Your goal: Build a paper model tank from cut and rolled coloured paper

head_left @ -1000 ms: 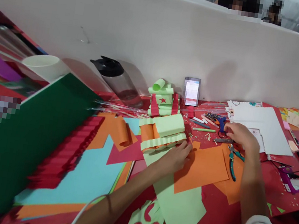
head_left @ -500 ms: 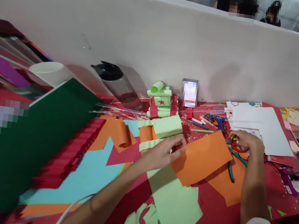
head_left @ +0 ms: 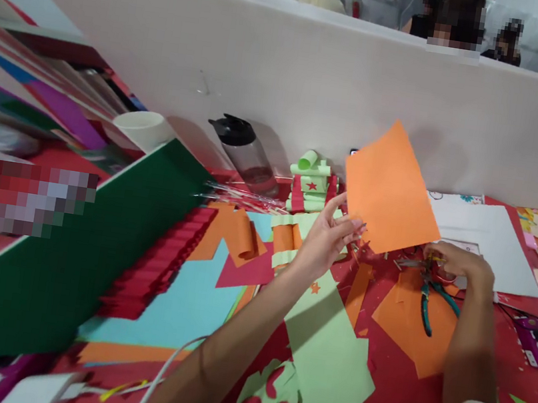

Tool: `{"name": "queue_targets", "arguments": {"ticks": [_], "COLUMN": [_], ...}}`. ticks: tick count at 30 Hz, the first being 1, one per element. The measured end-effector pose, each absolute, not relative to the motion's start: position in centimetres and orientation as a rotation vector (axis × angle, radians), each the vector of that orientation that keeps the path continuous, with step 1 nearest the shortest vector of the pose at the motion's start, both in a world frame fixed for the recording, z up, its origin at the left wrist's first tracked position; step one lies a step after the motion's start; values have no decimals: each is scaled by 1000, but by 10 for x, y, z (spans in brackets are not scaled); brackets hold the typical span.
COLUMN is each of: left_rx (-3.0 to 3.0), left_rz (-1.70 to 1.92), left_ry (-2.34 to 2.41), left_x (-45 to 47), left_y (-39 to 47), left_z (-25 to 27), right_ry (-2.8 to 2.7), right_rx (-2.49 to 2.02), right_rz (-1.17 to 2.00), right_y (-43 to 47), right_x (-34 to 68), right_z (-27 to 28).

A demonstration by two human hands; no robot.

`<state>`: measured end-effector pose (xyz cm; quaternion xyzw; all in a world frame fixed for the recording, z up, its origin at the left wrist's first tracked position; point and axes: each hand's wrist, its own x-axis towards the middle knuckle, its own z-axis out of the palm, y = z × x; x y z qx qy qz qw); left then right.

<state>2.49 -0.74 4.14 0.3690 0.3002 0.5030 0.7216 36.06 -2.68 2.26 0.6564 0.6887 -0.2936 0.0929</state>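
Note:
My left hand [head_left: 327, 237] is closed on the lower left edge of an orange paper sheet [head_left: 391, 193], which stands raised and tilted above the table. My right hand [head_left: 459, 262] is closed round the red and yellow handles of a pair of scissors [head_left: 411, 264], blades pointing left, below the sheet's right corner. Just beneath that hand lie teal-handled pliers [head_left: 427, 313] on orange paper pieces [head_left: 409, 344]. A small orange star [head_left: 315, 289] rests on a light green sheet [head_left: 327, 352]. Behind my left hand sits a green and red paper construction [head_left: 312, 184].
A green board [head_left: 73, 260] leans at left beside red pleated paper [head_left: 159, 259]. Towards the back stand a dark-lidded bottle [head_left: 250, 155] and a white cup [head_left: 143, 129]. White sheets [head_left: 499, 246] and a purple glue gun [head_left: 534, 342] lie at right. A white partition [head_left: 287, 83] closes off the back.
The orange sheet has risen and tilted upright in my left hand, uncovering an orange strip and the small star below. The scissors now show more clearly. The view has shifted left.

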Motion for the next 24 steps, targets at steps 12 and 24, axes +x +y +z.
{"name": "queue_targets", "arguments": {"ticks": [12,24], "left_rx": [861,954], "left_rz": [1210,1443], "left_ry": [668,680], "left_x": [28,34], "left_y": [-10,-14], "left_z": [17,-1], "right_ry": [2866,2942], "right_rx": [1988,2477], "right_rz": [-1559,-1292], "right_y": [-37,-7], "right_x": [316,281], "right_z": [51,44]}}
